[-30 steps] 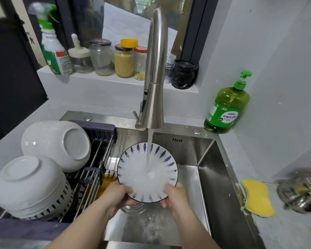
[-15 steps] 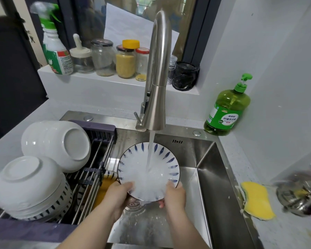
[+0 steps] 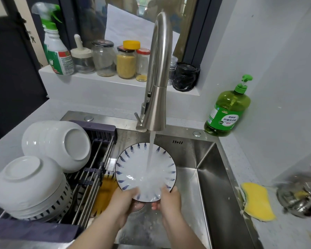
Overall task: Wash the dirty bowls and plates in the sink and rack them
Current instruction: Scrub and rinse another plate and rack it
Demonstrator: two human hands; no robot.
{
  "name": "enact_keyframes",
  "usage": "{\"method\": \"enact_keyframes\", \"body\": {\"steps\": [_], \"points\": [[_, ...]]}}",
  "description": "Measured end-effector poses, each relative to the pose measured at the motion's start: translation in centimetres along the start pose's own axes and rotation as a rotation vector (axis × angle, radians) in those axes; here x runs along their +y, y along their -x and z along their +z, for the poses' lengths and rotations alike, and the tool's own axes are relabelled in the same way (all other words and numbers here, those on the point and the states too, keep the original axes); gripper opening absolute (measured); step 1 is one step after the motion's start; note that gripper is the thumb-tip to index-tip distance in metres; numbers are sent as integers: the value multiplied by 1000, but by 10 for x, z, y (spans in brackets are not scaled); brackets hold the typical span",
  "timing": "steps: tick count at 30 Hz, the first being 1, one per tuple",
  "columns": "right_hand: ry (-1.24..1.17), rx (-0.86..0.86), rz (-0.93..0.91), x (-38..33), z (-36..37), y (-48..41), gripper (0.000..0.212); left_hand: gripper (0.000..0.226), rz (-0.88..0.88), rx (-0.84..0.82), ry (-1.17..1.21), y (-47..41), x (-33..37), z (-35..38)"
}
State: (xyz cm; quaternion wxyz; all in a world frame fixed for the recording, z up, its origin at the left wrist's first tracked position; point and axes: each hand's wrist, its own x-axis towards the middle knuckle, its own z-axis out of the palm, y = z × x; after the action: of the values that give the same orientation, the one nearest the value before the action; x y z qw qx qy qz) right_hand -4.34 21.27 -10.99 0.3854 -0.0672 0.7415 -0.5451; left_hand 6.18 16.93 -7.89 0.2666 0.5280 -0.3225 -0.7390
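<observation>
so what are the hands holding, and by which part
The blue-patterned plate, by its near rim: left hand on the lower-left edge, right hand on the lower-right.

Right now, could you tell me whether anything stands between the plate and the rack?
Nothing visible does. The left hand and right hand hold the plate under the stream; the rack has bare rods just left of it, with upturned bowls further left.
</observation>
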Motion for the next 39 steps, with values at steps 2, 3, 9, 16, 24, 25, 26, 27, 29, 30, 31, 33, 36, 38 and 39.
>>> {"method": "enact_keyframes", "body": {"steps": [2,3,9,16,24,25,26,27,29,30,31,33,36,38,39], "points": [[-9,-44,15,3,-1,4,8,29,-33,-2,43,2,-4,2],[-15,-90,30,2,-3,6,7,28,-54,8,48,0,-3,0],[284,-170,-355,-15,-32,2,57,22,-185,-33,1,-6,10,-19],[1321,-314,-1192,-30,-52,2,37,20,-282,-151,-55,-10,14,-23],[1118,-631,-694,-80,-49,7,29,71,-155,-240,-379,-11,23,-26],[1079,-658,-634,-86,-49,7,32,68,-39,-185,-446,-9,23,-25],[1040,-685,-591,-92,-51,6,31,59,106,-166,-485,-7,24,-26],[1004,-702,-558,-96,-53,4,29,49,232,-192,-508,-5,27,-27],[910,-725,-483,-106,-56,-1,24,45,359,-305,-559,-6,34,-28],[855,-741,-443,-110,-56,-3,24,43,365,-356,-601,-8,40,-28],[814,-758,-409,-113,-56,-6,23,36,360,-404,-672,-11,46,-28],[782,-782,-355,-120,-55,-10,20,26,337,-510,-825,-17,58,-24],[748,-755,-346,-130,-48,-16,15,42,306,-572,-705,-24,65,-18],[711,-637,-405,-132,-35,-19,14,56,300,-524,-549,-28,62,-18],[731,-547,-457,-130,-25,-20,23,61,295,-507,-456,-30,58,-20]]}}
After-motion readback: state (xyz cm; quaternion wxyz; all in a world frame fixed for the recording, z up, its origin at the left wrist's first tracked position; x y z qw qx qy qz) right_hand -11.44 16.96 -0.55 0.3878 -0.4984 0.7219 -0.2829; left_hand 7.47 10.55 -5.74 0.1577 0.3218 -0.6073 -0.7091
